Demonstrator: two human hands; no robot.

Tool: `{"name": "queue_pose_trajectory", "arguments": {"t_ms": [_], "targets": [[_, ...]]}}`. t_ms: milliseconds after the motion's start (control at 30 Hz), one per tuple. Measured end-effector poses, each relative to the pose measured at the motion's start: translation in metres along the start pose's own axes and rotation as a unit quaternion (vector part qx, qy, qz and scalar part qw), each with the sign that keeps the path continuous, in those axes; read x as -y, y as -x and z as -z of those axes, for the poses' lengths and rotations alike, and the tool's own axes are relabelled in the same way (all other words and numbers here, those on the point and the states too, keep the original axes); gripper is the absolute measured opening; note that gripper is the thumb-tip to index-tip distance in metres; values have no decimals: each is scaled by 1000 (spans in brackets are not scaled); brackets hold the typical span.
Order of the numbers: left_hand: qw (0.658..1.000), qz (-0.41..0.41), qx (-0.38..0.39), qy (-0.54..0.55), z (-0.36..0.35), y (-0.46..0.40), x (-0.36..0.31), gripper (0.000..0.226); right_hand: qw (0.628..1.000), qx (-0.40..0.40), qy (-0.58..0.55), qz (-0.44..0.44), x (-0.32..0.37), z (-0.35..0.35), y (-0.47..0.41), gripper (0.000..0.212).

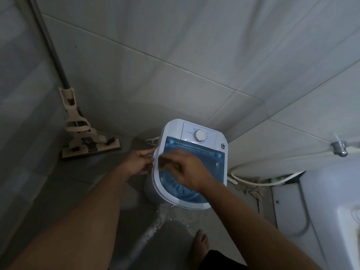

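A small white washing machine (174, 128) with a blue see-through lid (206, 159) and a white dial (199, 135) stands on the grey floor against the tiled wall. It leans toward me. Water (155, 224) runs from its front rim onto the floor. My left hand (137, 162) grips the machine's left rim with thumb and fingers. My right hand (188, 170) is over the left part of the lid with bent fingers. It is blurred, so its hold on the lid is unclear.
A beige flat mop (83, 137) leans in the left corner. A white hose (253, 182) and a metal tap (339, 148) sit at the right wall beside a white fixture (327, 201). My bare foot (200, 244) stands on the wet floor just in front of the machine.
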State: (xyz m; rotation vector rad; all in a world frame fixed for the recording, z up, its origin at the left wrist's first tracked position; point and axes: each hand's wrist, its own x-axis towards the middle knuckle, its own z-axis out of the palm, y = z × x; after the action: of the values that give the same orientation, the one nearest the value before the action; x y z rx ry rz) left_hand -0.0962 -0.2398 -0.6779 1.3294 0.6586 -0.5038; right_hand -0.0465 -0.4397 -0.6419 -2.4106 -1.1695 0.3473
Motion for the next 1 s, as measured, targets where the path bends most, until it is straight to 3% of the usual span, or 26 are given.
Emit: {"name": "queue_pose_trajectory", "arguments": {"t_ms": [67,167,233,367,400,467,567,667,733,867,1000], "targets": [[1000,-2,-4,-10,0,-1,2,46,996,-61,25,-55,-10,0,-12,37],[1000,-3,-10,-8,-1,-3,2,46,992,-56,87,-66,-5,-18,-10,38],[1000,0,-7,-1,-2,-3,1,47,992,-37,118,0,8,-34,11,39],[1000,-8,-4,-5,0,-7,5,46,959,144,147,196,19,-39,59,42],[1000,-9,-3,-5,0,-8,5,47,954,148,146,214,15,-34,63,41],[1000,-10,-1,-5,1,-8,5,47,971,90,135,176,-1,-23,61,40],[1000,-10,-4,-5,-1,-7,5,48,991,-71,111,10,-26,2,37,41],[1000,-9,-5,-6,-1,-7,4,48,968,-183,71,-157,-45,8,16,37],[1000,-10,-6,-6,-1,-7,4,48,954,-205,62,-208,-47,-3,14,35],[1000,-8,-1,-4,0,-8,3,47,972,-159,79,-156,-35,-31,37,38],[1000,-10,0,2,-2,-10,6,47,996,-57,66,-9,-4,-36,68,41]]}}
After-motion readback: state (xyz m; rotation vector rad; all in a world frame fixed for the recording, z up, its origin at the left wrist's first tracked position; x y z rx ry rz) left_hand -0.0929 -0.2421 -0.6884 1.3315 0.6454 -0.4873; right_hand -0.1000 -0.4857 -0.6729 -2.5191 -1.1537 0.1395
